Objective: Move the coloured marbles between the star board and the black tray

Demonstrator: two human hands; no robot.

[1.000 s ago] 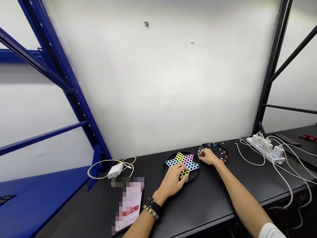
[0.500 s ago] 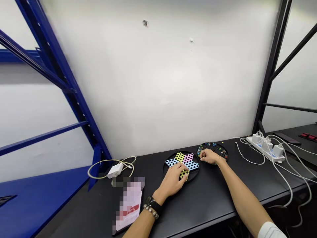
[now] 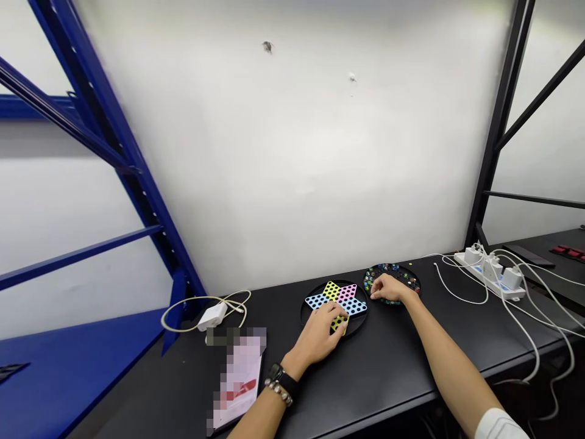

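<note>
Right hand (image 3: 387, 289) was at marble tray (image 3: 392, 266), fingers bunched, grip unclear. Left hand (image 3: 315, 336) lay over star board (image 3: 347, 294), fingers together.

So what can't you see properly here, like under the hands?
All from the head view:
- The left hand hides part of the star-shaped board.
- The right hand covers part of the round tray, and anything in its fingers is hidden.
- The marbles are too small to count.
- The paper sheet is blurred into squares.
</note>
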